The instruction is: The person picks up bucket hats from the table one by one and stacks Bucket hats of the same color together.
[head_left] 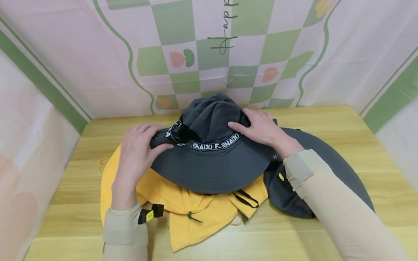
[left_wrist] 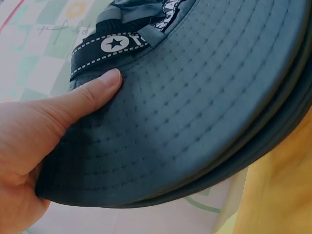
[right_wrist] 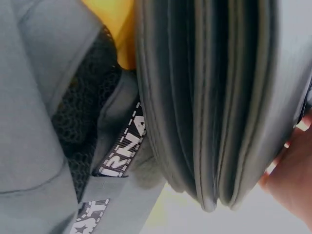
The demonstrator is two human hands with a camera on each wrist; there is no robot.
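A stack of dark grey bucket hats (head_left: 213, 170) with a lettered band is held level over the yellow fabric. My left hand (head_left: 133, 154) grips the brim's left side, and in the left wrist view the thumb lies on top of the quilted brim (left_wrist: 195, 107). My right hand (head_left: 263, 129) holds the other side, its thumb against the crown. Several brim edges (right_wrist: 209, 122) lie close together in the right wrist view, with part of the right hand (right_wrist: 295, 170) at their edge. What the fingers do underneath is hidden.
Yellow hats or flaps (head_left: 199, 228) with black cords spread under the stack on the wooden table (head_left: 64, 195). At the right lies another dark grey hat (head_left: 332, 156) with a wide brim, partly behind my forearm. A patterned cloth (head_left: 213, 16) hangs behind the table.
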